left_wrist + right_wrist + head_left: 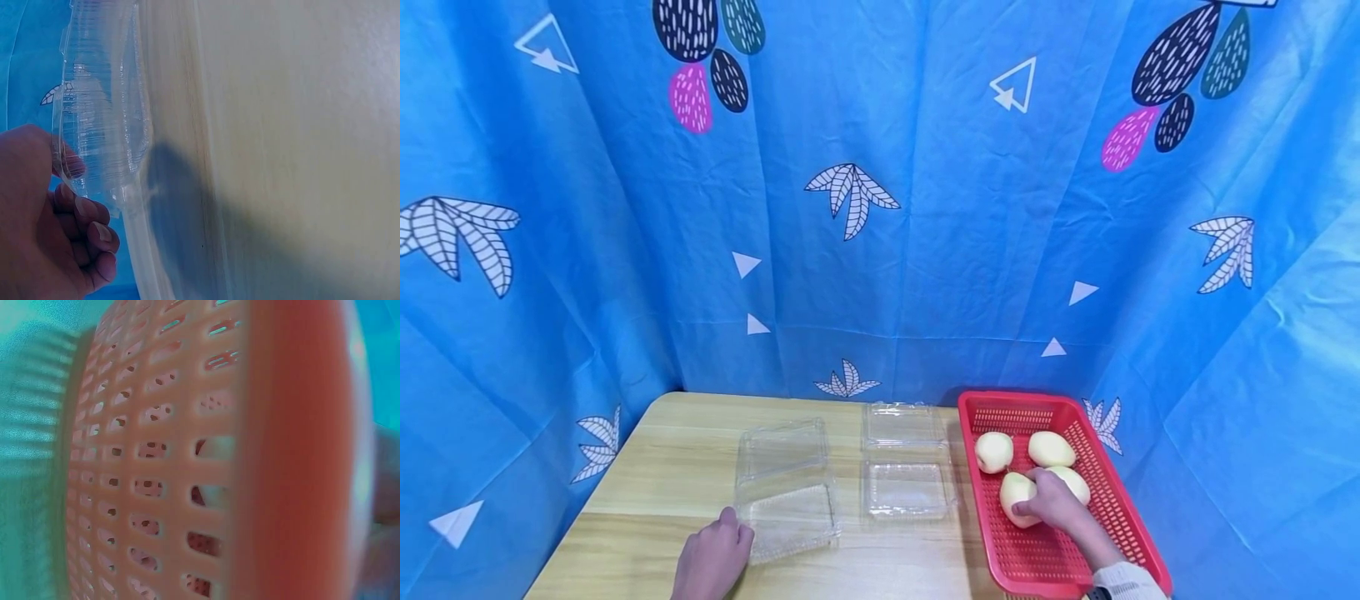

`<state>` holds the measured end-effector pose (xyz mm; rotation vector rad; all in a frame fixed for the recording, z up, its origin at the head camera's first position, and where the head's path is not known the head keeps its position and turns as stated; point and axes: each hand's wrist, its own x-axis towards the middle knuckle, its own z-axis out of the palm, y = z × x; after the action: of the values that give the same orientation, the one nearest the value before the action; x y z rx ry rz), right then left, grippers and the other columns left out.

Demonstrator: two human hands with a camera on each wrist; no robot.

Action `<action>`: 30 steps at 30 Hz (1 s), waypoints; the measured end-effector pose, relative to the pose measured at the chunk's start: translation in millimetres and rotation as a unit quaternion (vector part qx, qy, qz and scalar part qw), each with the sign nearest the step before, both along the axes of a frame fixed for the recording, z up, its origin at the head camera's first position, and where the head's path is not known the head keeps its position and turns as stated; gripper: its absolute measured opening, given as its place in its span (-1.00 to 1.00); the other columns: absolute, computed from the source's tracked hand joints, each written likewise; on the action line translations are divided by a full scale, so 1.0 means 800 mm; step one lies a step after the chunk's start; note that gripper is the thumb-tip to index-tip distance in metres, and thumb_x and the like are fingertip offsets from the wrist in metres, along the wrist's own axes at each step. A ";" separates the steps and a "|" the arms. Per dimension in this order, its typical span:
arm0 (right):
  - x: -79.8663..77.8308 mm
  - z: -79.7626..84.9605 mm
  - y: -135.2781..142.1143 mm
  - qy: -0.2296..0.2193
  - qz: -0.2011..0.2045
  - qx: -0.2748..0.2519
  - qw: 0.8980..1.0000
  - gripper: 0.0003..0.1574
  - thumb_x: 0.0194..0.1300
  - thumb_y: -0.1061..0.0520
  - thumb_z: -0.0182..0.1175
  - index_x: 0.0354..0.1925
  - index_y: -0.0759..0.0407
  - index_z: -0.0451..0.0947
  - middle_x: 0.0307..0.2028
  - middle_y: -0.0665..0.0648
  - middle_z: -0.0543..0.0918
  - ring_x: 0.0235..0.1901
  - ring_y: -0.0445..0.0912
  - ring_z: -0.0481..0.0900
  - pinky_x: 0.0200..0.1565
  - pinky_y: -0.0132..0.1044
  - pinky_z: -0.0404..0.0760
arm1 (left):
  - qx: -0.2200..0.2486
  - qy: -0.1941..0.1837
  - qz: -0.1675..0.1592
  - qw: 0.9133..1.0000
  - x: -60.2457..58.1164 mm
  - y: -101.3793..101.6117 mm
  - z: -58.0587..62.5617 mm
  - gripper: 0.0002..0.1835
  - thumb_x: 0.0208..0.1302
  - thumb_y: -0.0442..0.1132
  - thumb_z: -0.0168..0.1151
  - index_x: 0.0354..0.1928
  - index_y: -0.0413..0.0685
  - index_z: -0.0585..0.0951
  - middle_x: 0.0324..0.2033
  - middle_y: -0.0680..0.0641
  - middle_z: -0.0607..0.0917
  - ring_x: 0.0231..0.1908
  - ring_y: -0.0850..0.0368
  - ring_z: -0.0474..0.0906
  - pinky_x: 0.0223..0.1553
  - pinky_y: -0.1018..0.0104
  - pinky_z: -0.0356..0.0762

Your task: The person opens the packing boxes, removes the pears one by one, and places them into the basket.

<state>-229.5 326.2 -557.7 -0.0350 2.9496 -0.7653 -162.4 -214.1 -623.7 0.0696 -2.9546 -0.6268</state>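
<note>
My left hand [713, 557] pinches the near left edge of an opened clear plastic clamshell box [793, 521]. In the left wrist view, the thumb lies against the clear plastic [103, 119] and the other fingers [103, 237] curl below its edge. Inside the red basket [991, 533], my right hand [1054, 500] grips a pale yellow pear [1015, 492], thumb across its near side. Another pear [1072, 483] sits right beside that hand, partly covered by it. The basket's slotted wall [181, 431] fills most of the right wrist view and hides the grasp there.
A second opened clear clamshell box [907, 487] lies between the first box and the basket. Two more pears, one at the left [994, 452] and one at the right [1051, 448], rest toward the basket's far end. A blue patterned curtain [865, 292] surrounds the wooden table [625, 517].
</note>
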 end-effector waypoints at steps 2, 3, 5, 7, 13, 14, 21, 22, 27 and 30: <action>0.000 0.000 0.001 0.005 0.000 0.000 1.000 -0.25 -0.07 0.18 0.59 0.03 0.57 0.55 -0.19 0.31 0.73 -0.14 0.14 0.68 -0.06 0.09 0.67 | -0.001 0.006 -0.001 1.000 -0.001 0.000 -0.001 -0.69 0.43 -0.28 0.00 -0.54 -0.02 0.30 -0.72 0.10 0.27 -0.72 0.21 0.16 -0.68 0.37 0.07; -0.001 0.000 0.002 0.007 -0.001 0.000 1.000 -0.26 -0.07 0.18 0.59 0.02 0.56 0.56 -0.19 0.31 0.73 -0.14 0.13 0.68 -0.06 0.09 0.67 | -0.002 0.009 -0.001 1.000 -0.001 0.001 -0.002 -0.69 0.43 -0.28 0.00 -0.54 -0.02 0.30 -0.72 0.10 0.27 -0.72 0.21 0.16 -0.68 0.36 0.07; -0.003 -0.001 0.004 0.010 -0.004 -0.002 1.000 -0.28 -0.07 0.19 0.59 0.00 0.55 0.57 -0.19 0.30 0.73 -0.14 0.13 0.68 -0.06 0.07 0.67 | -0.003 0.018 -0.001 1.000 -0.001 0.002 -0.002 -0.69 0.43 -0.28 0.01 -0.55 -0.02 0.30 -0.72 0.10 0.27 -0.73 0.22 0.15 -0.69 0.37 0.07; -0.004 0.000 0.005 0.010 -0.007 -0.002 1.000 -0.29 -0.06 0.18 0.59 0.00 0.54 0.58 -0.17 0.31 0.74 -0.12 0.13 0.68 -0.04 0.07 0.67 | -0.004 0.026 -0.003 1.000 -0.001 0.003 -0.002 -0.68 0.43 -0.29 0.01 -0.55 -0.02 0.30 -0.72 0.10 0.26 -0.73 0.21 0.15 -0.69 0.37 0.06; -0.002 0.011 0.008 0.011 -0.004 0.003 1.000 -0.30 -0.02 0.16 0.57 0.01 0.55 0.58 -0.13 0.38 0.74 -0.07 0.19 0.70 0.00 0.12 0.67 | -0.027 0.075 -0.013 0.997 -0.004 0.004 -0.004 -0.67 0.38 -0.32 0.09 -0.56 -0.04 0.30 -0.74 0.09 0.26 -0.73 0.21 0.15 -0.70 0.37 0.06; -0.001 0.013 0.008 0.010 -0.005 0.002 1.000 -0.29 0.00 0.16 0.56 0.03 0.56 0.57 -0.10 0.40 0.73 -0.04 0.22 0.70 0.02 0.13 0.67 | -0.032 0.089 -0.015 0.995 -0.004 0.004 -0.005 -0.67 0.37 -0.33 0.11 -0.57 -0.04 0.30 -0.74 0.09 0.27 -0.74 0.22 0.16 -0.71 0.37 0.06; 0.002 0.025 0.008 0.014 -0.014 0.004 1.000 -0.24 0.15 0.07 0.48 0.14 0.57 0.52 0.01 0.49 0.69 0.04 0.32 0.67 0.09 0.20 0.65 | -0.049 0.132 -0.018 0.990 -0.008 0.003 -0.006 -0.66 0.31 -0.33 0.17 -0.58 -0.04 0.30 -0.76 0.08 0.27 -0.75 0.19 0.18 -0.74 0.34 0.10; 0.003 0.026 0.007 0.017 -0.014 0.004 1.000 -0.24 0.17 0.06 0.47 0.15 0.57 0.52 0.01 0.49 0.69 0.03 0.32 0.67 0.08 0.20 0.65 | -0.049 0.131 -0.018 0.990 -0.008 0.003 -0.005 -0.66 0.31 -0.33 0.17 -0.58 -0.05 0.30 -0.76 0.07 0.28 -0.75 0.18 0.19 -0.74 0.32 0.12; 0.007 0.034 -0.004 0.041 -0.018 0.000 0.999 -0.27 0.24 0.07 0.42 0.16 0.58 0.50 0.03 0.51 0.68 0.04 0.32 0.68 0.08 0.19 0.67 | -0.044 0.118 -0.014 0.992 -0.009 0.004 -0.004 -0.67 0.32 -0.32 0.16 -0.58 -0.06 0.31 -0.76 0.05 0.30 -0.74 0.14 0.22 -0.73 0.27 0.16; 0.008 0.038 -0.013 0.064 -0.018 0.002 0.998 -0.31 0.24 0.10 0.41 0.15 0.57 0.51 0.03 0.51 0.69 0.05 0.34 0.68 0.10 0.20 0.66 | -0.048 0.115 -0.016 0.992 -0.010 0.004 -0.004 -0.67 0.32 -0.33 0.16 -0.58 -0.06 0.31 -0.76 0.05 0.30 -0.74 0.15 0.22 -0.73 0.28 0.15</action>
<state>-223.4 315.9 -527.2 -0.0325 3.0803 -0.7899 -170.6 -210.8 -627.0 -0.0551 -2.7619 -0.4622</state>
